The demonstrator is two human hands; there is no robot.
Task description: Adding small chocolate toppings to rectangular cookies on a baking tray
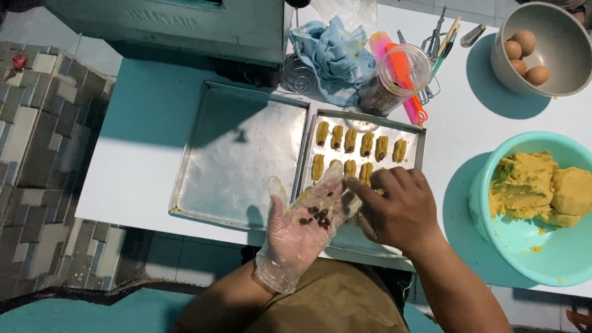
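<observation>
Dark raisins [316, 217] small, wrinkled, on gloved left hand [302, 228] spread flat, right hand [398, 209] fingers pinching one

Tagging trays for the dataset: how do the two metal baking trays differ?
The left tray is larger and bare; the right tray is smaller and holds rows of yellow dough pieces. Both hands partly cover the right tray; the left tray is almost uncovered. Both are shiny, rectangular, side by side.

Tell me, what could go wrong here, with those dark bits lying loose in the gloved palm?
The dark bits lie loose on the open, gloved left hand, held over the tray's near edge; a tilt could roll them off. The right hand works close above the shaped dough pieces and might dent the nearest ones. The teal dough bowl seems to overhang the table edge, so a bump could tip it.
</observation>
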